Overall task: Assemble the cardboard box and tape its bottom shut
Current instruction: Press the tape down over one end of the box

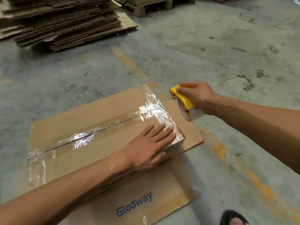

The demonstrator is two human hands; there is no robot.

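A brown cardboard box (84, 114) stands on the concrete floor with its bottom facing up. Clear tape (90, 135) runs along the centre seam and across both ends. My left hand (149, 146) lies flat with straight fingers on the box's right end, pressing the tape near the corner. My right hand (196, 95) grips a yellow tape dispenser (183, 101) with a clear roll, held in the air just right of the box's far right corner. The box's lower flaps spread out on the floor, one printed "Glodway" (134, 205).
A tall stack of flattened cardboard sheets (61, 21) lies at the back left. A wooden pallet (152, 5) stands at the back centre. Worn yellow paint lines (253, 181) cross the grey floor. A dark sandal (233, 217) shows at the bottom right.
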